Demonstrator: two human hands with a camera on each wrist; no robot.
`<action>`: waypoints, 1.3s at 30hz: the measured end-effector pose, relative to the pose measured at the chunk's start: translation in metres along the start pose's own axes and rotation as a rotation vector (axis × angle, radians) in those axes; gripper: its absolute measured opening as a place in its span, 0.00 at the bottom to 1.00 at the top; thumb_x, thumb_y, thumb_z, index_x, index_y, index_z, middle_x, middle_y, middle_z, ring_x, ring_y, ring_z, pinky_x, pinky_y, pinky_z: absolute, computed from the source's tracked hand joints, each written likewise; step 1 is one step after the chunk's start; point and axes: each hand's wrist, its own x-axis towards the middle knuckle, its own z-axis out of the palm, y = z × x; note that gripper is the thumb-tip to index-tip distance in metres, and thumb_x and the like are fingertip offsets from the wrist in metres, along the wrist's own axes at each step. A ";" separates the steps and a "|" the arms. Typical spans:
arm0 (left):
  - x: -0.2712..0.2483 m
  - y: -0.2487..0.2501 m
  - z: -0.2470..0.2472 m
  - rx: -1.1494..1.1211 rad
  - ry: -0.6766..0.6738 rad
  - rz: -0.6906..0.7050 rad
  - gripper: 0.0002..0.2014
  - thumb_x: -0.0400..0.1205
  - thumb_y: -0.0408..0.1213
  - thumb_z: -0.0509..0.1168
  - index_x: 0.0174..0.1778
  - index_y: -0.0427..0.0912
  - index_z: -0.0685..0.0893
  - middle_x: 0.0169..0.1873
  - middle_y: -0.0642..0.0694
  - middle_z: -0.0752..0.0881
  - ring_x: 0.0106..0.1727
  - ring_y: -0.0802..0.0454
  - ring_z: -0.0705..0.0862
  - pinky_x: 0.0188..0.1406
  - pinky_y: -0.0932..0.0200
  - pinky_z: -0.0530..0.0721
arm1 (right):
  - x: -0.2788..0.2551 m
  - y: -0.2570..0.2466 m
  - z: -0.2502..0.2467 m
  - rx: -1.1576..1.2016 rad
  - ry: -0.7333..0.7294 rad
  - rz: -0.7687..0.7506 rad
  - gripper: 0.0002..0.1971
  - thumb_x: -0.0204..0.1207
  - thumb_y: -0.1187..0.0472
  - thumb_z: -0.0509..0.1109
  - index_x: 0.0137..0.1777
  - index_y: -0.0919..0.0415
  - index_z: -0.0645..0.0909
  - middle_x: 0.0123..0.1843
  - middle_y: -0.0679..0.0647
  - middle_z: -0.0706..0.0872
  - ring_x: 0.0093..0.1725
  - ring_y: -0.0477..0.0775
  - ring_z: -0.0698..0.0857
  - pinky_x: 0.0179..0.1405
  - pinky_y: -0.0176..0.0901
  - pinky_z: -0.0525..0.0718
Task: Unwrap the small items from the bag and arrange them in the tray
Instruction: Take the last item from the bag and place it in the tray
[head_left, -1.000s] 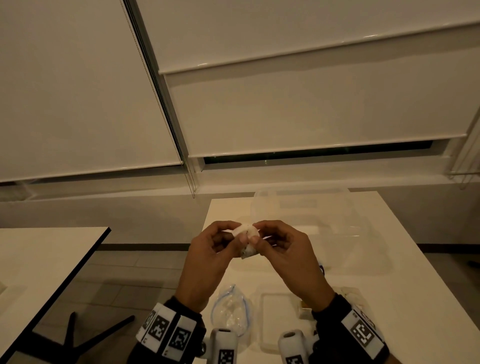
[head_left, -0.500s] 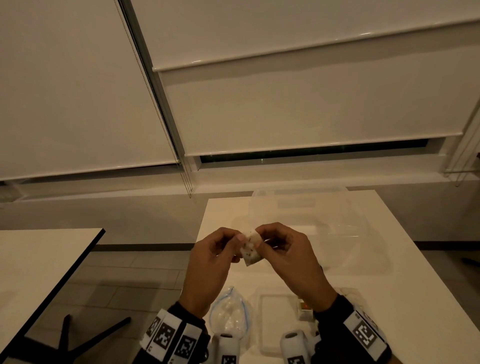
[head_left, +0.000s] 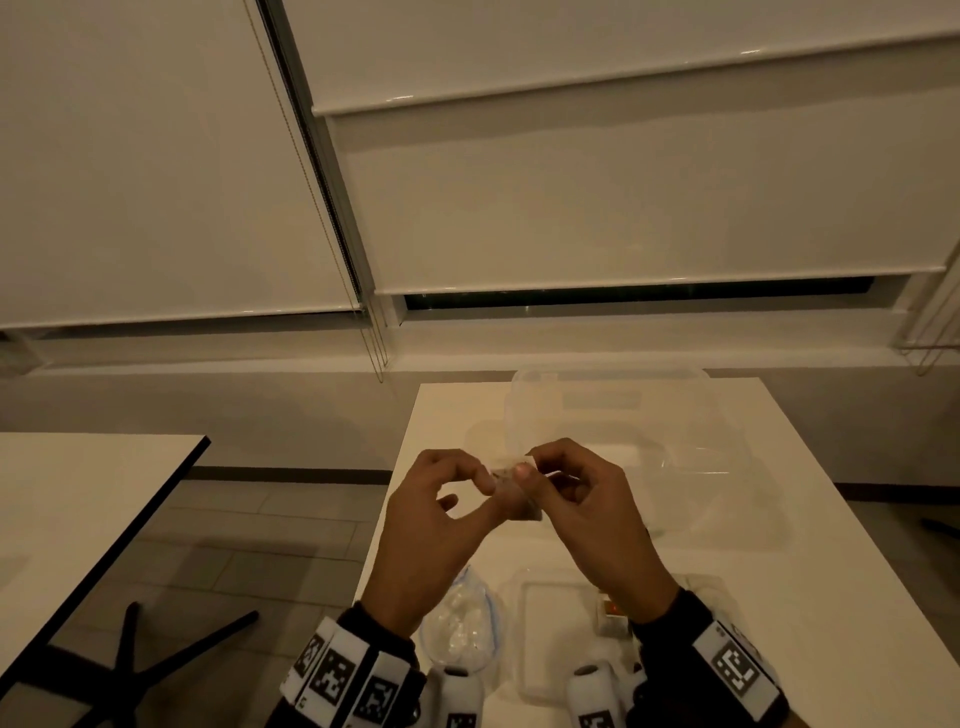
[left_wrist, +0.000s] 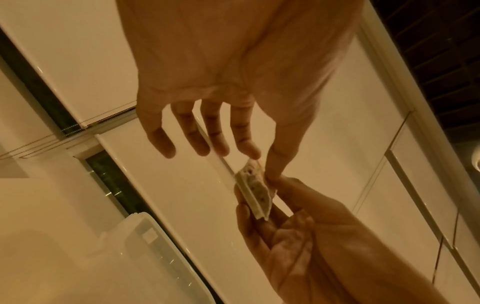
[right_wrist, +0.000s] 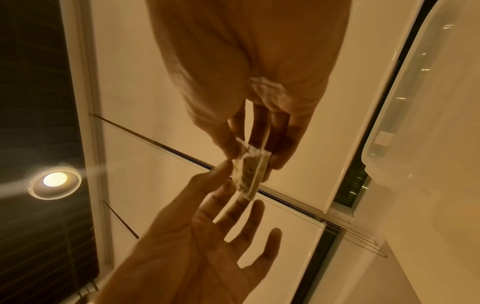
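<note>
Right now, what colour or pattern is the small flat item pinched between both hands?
The small flat wrapped item looks pale cream with dark specks, seen best from the left wrist.

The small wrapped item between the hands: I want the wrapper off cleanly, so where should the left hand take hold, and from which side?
Best at the loose wrapper edge at the top of the small wrapped item, coming from the left, opposite the right hand. The item is a thin slab held edge-on, with the right fingers along its far side, so the left hand likely has only thumb-and-forefinger room there.
</note>
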 end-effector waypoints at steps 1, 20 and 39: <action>0.000 -0.001 0.001 -0.008 0.006 -0.007 0.05 0.73 0.46 0.78 0.40 0.56 0.88 0.52 0.64 0.84 0.58 0.67 0.83 0.60 0.59 0.82 | 0.000 0.000 0.000 -0.007 0.003 -0.006 0.05 0.78 0.59 0.73 0.50 0.58 0.85 0.43 0.46 0.91 0.42 0.48 0.91 0.41 0.35 0.87; 0.013 -0.009 0.061 -0.054 -0.046 0.054 0.04 0.79 0.42 0.75 0.44 0.48 0.88 0.42 0.55 0.91 0.49 0.58 0.89 0.48 0.68 0.86 | -0.011 -0.007 -0.056 -0.061 0.091 0.102 0.08 0.78 0.63 0.75 0.46 0.67 0.79 0.44 0.57 0.88 0.38 0.69 0.89 0.44 0.61 0.91; -0.002 -0.152 0.151 0.445 -0.522 -0.462 0.04 0.78 0.32 0.72 0.46 0.41 0.90 0.42 0.45 0.93 0.44 0.52 0.90 0.38 0.74 0.81 | -0.026 0.161 -0.104 -0.765 -0.485 0.421 0.08 0.77 0.65 0.73 0.53 0.57 0.90 0.49 0.51 0.92 0.46 0.48 0.88 0.52 0.44 0.88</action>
